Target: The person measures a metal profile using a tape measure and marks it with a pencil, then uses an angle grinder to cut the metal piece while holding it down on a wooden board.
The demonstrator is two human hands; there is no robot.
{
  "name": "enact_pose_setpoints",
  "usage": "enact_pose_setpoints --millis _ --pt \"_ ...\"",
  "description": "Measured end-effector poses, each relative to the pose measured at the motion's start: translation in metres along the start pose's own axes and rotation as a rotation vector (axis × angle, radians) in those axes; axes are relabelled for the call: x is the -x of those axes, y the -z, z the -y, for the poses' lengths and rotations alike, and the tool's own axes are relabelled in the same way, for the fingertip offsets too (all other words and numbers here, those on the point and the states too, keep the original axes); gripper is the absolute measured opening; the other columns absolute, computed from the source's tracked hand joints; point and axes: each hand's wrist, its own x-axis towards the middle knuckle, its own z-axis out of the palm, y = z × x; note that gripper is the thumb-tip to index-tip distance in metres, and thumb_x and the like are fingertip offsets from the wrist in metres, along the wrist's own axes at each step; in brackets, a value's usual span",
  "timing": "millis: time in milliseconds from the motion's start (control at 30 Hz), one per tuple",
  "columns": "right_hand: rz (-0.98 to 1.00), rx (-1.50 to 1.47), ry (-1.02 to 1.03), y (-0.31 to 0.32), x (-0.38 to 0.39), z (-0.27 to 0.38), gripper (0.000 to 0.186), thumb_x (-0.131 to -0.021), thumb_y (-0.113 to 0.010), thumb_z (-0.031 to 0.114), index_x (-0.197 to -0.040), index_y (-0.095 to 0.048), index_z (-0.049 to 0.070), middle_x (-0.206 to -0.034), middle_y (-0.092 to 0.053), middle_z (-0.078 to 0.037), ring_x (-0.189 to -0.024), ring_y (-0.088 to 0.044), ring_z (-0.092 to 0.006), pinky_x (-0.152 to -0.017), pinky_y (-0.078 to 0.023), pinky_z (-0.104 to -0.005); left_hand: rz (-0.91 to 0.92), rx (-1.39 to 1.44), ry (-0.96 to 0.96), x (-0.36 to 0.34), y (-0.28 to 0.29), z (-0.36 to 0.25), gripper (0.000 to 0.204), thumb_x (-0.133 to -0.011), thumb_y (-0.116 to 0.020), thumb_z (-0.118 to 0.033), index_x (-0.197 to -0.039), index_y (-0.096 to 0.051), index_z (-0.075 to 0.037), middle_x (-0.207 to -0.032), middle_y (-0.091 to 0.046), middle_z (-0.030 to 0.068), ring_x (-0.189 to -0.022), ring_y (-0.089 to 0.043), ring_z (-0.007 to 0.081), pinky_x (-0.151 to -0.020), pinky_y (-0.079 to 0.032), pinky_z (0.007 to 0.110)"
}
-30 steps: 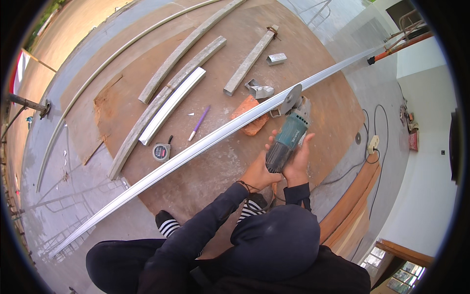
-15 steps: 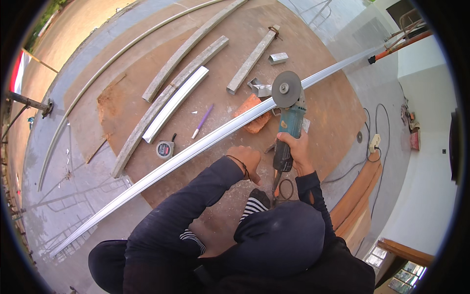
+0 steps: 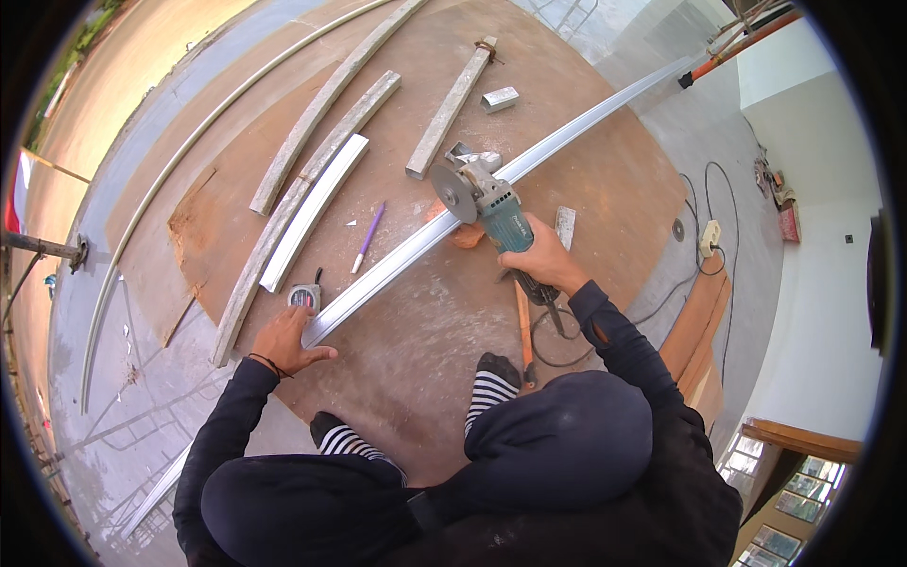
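Left hand (image 3: 291,342), left of centre and slightly low in frame: unclenched, thumb spread away from fingers, laid over long white strip (image 3: 383,281). Strip on a diagonal, lower left to upper right of frame, partly hidden by hand and dark sleeve (image 3: 236,402). At fingertips, tape measure (image 3: 304,297); contact, cannot tell. Higher up, short white strip (image 3: 316,210) beside longer grey bar (image 3: 285,214), on a similar slant. Next rightward, purple pen (image 3: 369,236), apart from both hands. Near centre, orange brick (image 3: 467,237), partly hidden beneath long strip. Grinder (image 3: 508,225) at centre, body slanting down to the right; round disc (image 3: 452,194) at its upper-left end, overlapping strip in view, but touching or clear of it, cannot tell. Right hand (image 3: 546,257), right of centre: wrapped round grinder body, thumb toward frame left. Below it, orange-handled tool (image 3: 523,326) on brown board (image 3: 406,364), with black cord (image 3: 565,365) looping alongside. Far right, pale power socket (image 3: 709,238) near upper end of wooden planks (image 3: 697,312), cord attached.
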Motion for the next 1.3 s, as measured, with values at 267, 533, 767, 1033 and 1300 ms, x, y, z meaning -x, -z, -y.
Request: enact_pose_setpoints --millis 267,533,767,1033,1300 --pt "-0.002 0.072 0.039 -0.002 -0.002 -0.014 0.06 -0.061 -0.072 0.029 -0.108 -0.054 -0.004 -0.091 -0.062 -0.018 -0.083 -0.061 -0.0274 -0.077 -0.047 -0.0342 -0.179 0.073 0.114 -0.008 -0.057 0.006 0.053 -0.075 -0.068 -0.046 -0.105 -0.05 -0.006 -0.078 -0.064 0.02 -0.073 -0.063 0.0388 -0.062 -0.048 0.047" --pt "0.025 0.054 0.0 -0.007 -0.002 -0.003 0.058 -0.062 -0.073 0.026 -0.109 -0.054 -0.003 -0.091 -0.061 -0.014 -0.083 -0.059 -0.0232 -0.077 -0.046 -0.0324 -0.193 0.038 0.168 -0.007 -0.056 0.001 0.043 -0.077 -0.067 -0.039 -0.1 -0.051 -0.007 -0.079 -0.065 0.0183 -0.069 -0.063 0.0382 -0.059 -0.048 0.047" --pt "0.015 0.056 0.01 -0.011 -0.003 -0.002 0.061 -0.061 -0.072 0.028 -0.109 -0.053 -0.004 -0.093 -0.063 -0.019 -0.084 -0.062 -0.0273 -0.078 -0.048 -0.0344 -0.207 0.033 0.151 -0.007 -0.058 0.002 0.042 -0.077 -0.066 -0.039 -0.1 -0.052 -0.007 -0.079 -0.065 0.0179 -0.068 -0.063 0.0375 -0.06 -0.048 0.047" --pt "0.033 0.067 -0.013 -0.011 -0.005 -0.005 0.061 -0.063 -0.073 0.026 -0.113 -0.053 -0.003 -0.096 -0.062 -0.014 -0.087 -0.059 -0.0217 -0.081 -0.046 -0.0311 -0.212 0.024 0.161 -0.007 -0.058 0.001 0.039 -0.077 -0.066 -0.038 -0.098 -0.052 -0.008 -0.078 -0.065 0.017 -0.068 -0.063 0.0371 -0.059 -0.048 0.046" --pt "-0.004 0.063 0.034 -0.012 -0.006 -0.01 0.06 -0.061 -0.072 0.029 -0.108 -0.053 -0.004 -0.091 -0.063 -0.02 -0.084 -0.063 -0.0283 -0.077 -0.048 -0.035 -0.198 0.024 0.164 -0.008 -0.058 0.001 0.04 -0.077 -0.066 -0.038 -0.098 -0.052 -0.007 -0.079 -0.065 0.0172 -0.068 -0.063 0.0369 -0.059 -0.049 0.046"
